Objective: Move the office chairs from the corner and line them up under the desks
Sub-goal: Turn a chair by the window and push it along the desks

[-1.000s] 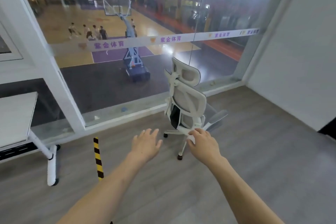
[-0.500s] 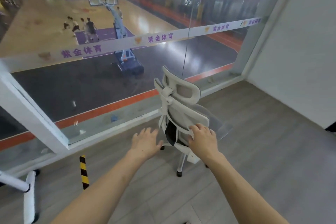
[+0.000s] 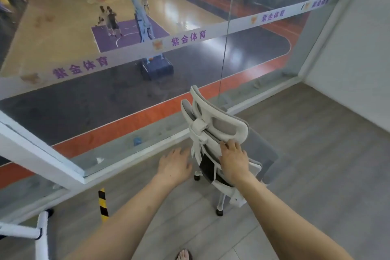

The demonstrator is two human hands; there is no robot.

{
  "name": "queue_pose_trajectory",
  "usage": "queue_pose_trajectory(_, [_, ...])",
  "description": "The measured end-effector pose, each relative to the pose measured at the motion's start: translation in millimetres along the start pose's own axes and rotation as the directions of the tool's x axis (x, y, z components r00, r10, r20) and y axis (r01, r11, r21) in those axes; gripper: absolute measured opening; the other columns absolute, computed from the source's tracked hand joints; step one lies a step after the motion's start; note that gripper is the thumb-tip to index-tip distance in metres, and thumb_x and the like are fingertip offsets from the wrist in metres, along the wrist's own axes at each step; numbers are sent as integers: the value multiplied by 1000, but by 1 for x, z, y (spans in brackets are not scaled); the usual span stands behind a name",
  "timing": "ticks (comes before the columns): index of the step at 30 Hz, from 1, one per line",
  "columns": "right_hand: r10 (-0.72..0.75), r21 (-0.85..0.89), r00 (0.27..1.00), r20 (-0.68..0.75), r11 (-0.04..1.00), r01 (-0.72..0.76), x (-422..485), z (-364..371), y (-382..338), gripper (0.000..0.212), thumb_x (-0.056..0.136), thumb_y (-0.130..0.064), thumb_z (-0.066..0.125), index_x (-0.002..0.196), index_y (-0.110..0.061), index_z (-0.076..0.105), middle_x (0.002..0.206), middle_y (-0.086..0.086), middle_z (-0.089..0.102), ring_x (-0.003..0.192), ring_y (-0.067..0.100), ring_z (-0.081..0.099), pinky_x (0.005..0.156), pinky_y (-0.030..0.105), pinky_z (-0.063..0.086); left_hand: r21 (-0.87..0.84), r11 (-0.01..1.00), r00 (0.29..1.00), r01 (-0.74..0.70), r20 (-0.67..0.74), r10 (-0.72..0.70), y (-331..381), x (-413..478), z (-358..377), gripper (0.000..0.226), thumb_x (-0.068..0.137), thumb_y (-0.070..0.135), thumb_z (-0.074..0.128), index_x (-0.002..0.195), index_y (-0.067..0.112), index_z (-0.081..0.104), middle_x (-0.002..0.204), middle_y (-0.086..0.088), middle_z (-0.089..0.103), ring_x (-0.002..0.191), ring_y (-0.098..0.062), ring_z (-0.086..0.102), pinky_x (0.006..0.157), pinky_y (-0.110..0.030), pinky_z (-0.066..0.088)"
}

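Head view, looking down along both bare forearms. Office chair (image 3: 213, 133), white frame with grey mesh and a headrest, stands on its castors on the grey plank floor (image 3: 316, 175), close to the floor's far edge where the glass wall (image 3: 126, 95) meets it, and short of the far right corner formed with the white wall (image 3: 363, 53). The chair's back faces me; the grey seat pad shows past it on the right. One castor (image 3: 219, 212) at the near end of a base leg is plainly visible, another shows dark under the back's left side. Right hand (image 3: 233, 160): laid palm-down on the rear of the backrest, just below the headrest, with the fingers (image 3: 230, 145) fairly straight and close together and their tips on the white upper rim — not wrapped round any part that I can see. Left hand (image 3: 175, 164): spread and relaxed, holding nothing, just beside the backrest's left edge; whether its fingertips touch the frame I cannot tell. Near the floor's left edge, a white surface leg (image 3: 41, 236) with a crossbar enters the lower left corner of the view. A yellow-and-black striped strip (image 3: 103, 202) stands at the foot of the white window post (image 3: 42, 154). My bare foot (image 3: 184, 255) shows at the bottom edge. A frosted band (image 3: 185, 38) with purple characters runs across the glass — through it, a basketball court (image 3: 63, 27) lies below, with a few people by a hoop stand (image 3: 145, 34).
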State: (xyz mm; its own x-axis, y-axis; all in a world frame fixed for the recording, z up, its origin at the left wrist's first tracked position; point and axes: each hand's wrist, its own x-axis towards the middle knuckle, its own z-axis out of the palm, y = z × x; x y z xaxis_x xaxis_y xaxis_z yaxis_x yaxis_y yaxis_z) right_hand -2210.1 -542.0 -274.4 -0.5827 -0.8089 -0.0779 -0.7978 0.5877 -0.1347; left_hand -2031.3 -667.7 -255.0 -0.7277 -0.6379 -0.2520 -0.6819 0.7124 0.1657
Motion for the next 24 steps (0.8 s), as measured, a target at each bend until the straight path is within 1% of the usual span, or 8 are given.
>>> queue_pose_trajectory(3, [69, -20, 997, -27, 997, -70, 6, 15, -6, 52, 99, -25, 59, 148, -20, 41, 144, 8, 38, 128, 31, 41, 101, 40, 41, 27, 997, 998, -66, -7, 66, -14, 42, -6, 59, 103, 41, 43, 158, 24, 31, 149, -7, 49, 135, -30, 48, 103, -46, 44])
queue_pose_trajectory(6, [150, 20, 987, -54, 989, -149, 17, 23, -7, 43, 99, -24, 58, 141, -23, 46, 141, 9, 40, 124, 31, 42, 99, 40, 40, 28, 990, 989, -141, -37, 142, -22, 84, -13, 62, 105, 47, 39, 160, 24, 25, 159, -9, 38, 144, -31, 37, 109, -52, 40])
queue_pose_trajectory(10, [166, 65, 977, -134, 985, -158, 15, 29, 7, 43, 87, -16, 72, 126, -25, 59, 121, 5, 49, 102, 28, 47, 86, 38, 42, 46, 985, 986, -168, 1, 168, -36, 129, -19, 67, 107, 55, 24, 166, 30, 3, 174, -8, 8, 159, -32, 10, 123, -56, 22])
queue_pose_trajectory(12, [166, 66, 968, -188, 986, -156, 9, 31, 17, 45, 80, -13, 78, 121, -24, 63, 113, 5, 51, 95, 28, 46, 82, 40, 44, 106, 972, 977, -212, 28, 210, -42, 145, -19, 67, 106, 59, 16, 166, 34, 1, 175, -3, -3, 160, -32, 1, 124, -60, 16])
queue_pose_trajectory(15, [183, 72, 952, -246, 983, -170, -5, 34, 28, 52, 77, -8, 80, 124, -23, 63, 112, 4, 52, 94, 27, 45, 83, 42, 49, 200, 938, 959, -284, 72, 275, -47, 161, -15, 66, 105, 62, 13, 166, 38, 5, 175, -1, -6, 160, -32, -4, 123, -66, 11])
queue_pose_trajectory(18, [229, 78, 935, -271, 973, -216, -19, 32, 37, 55, 74, -3, 81, 124, -20, 66, 111, 5, 56, 93, 28, 48, 82, 44, 52, 211, 907, 930, -364, 128, 344, -47, 163, -3, 69, 104, 67, 13, 166, 38, 0, 175, 1, -7, 160, -28, -11, 124, -64, 4])
queue_pose_trajectory(21, [267, 45, 930, -252, 963, -264, -25, 26, 45, 37, 82, -9, 78, 117, -17, 69, 107, 6, 58, 93, 29, 51, 80, 42, 53, 182, 901, 918, -394, 117, 378, -46, 149, 12, 76, 98, 74, 8, 165, 40, -3, 175, 1, -2, 160, -28, -11, 124, -60, 5])
queue_pose_trajectory(24, [274, 19, 941, -198, 961, -276, -24, 19, 50, 16, 92, -20, 70, 108, -16, 72, 104, 6, 58, 95, 29, 53, 72, 40, 51, 172, 912, 927, -373, 118, 356, -40, 126, 25, 79, 93, 79, 5, 163, 44, -9, 174, 3, -5, 159, -28, -14, 121, -67, 7])
